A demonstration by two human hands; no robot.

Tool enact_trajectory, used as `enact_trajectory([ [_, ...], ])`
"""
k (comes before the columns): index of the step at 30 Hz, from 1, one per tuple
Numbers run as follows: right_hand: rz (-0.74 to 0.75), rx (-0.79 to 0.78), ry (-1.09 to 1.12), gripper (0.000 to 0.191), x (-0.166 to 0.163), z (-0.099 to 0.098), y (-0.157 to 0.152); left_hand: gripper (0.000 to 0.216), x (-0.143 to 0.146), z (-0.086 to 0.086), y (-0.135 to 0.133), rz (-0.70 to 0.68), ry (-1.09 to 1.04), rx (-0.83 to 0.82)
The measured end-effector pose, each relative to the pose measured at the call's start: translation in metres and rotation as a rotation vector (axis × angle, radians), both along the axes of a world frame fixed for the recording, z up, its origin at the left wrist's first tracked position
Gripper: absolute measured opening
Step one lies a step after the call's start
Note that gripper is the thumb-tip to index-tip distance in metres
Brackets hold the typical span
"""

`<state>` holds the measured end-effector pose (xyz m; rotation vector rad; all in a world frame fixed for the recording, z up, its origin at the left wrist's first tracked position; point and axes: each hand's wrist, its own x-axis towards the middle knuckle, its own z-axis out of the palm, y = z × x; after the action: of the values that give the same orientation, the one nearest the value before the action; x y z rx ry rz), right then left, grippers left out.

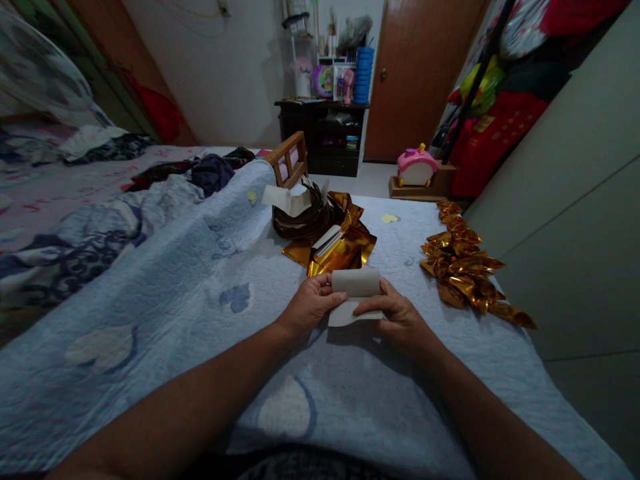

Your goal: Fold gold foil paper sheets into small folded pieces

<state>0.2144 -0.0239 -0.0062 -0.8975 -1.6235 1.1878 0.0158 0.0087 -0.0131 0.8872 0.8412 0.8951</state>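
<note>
Between my hands is a sheet of whitish paper (pixel 356 283), folded or curled over along its upper part, with a flat flap toward me. My left hand (pixel 315 299) pinches its left edge, thumb on top. At the right edge my right hand (pixel 395 308) grips it, a finger laid across the flap. Just beyond them lies crumpled gold foil paper (pixel 350 250) with a rolled white-backed piece on it. Behind that sits a dark brown curled bundle of sheets (pixel 300 220). Several folded gold foil pieces (pixel 463 270) form a pile to the right.
A pale blue quilt (pixel 200 373) with heart patterns covers the bed under my hands. The wooden bed rail (pixel 289 160) stands at the far left corner. A pink toy (pixel 417 165) is past the far edge. A pale cabinet (pixel 565 253) borders the right side.
</note>
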Motion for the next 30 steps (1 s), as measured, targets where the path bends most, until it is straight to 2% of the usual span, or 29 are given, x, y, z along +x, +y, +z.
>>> enact_trajectory([
  [4,-0.063,-0.037,0.033,0.012,-0.001,0.002,0.000,0.046,0.000,0.005,-0.002,0.037,0.057,0.089],
  [10,-0.179,-0.170,0.083,0.019,-0.001,-0.002,0.000,0.037,-0.001,0.008,-0.005,0.017,0.178,0.233],
  [17,-0.244,-0.223,0.056,0.022,-0.002,-0.004,0.001,0.039,0.002,0.004,-0.005,-0.017,0.158,0.224],
  [22,-0.260,-0.203,0.033,0.024,-0.003,0.000,0.000,0.039,-0.002,0.008,-0.007,-0.040,0.117,0.241],
  [26,-0.271,-0.216,0.057,0.026,-0.004,-0.001,0.001,0.047,-0.004,0.010,-0.009,-0.096,0.045,0.287],
  [30,-0.299,-0.222,0.037,0.027,-0.005,-0.002,0.001,0.056,0.001,0.008,-0.011,-0.066,0.042,0.276],
])
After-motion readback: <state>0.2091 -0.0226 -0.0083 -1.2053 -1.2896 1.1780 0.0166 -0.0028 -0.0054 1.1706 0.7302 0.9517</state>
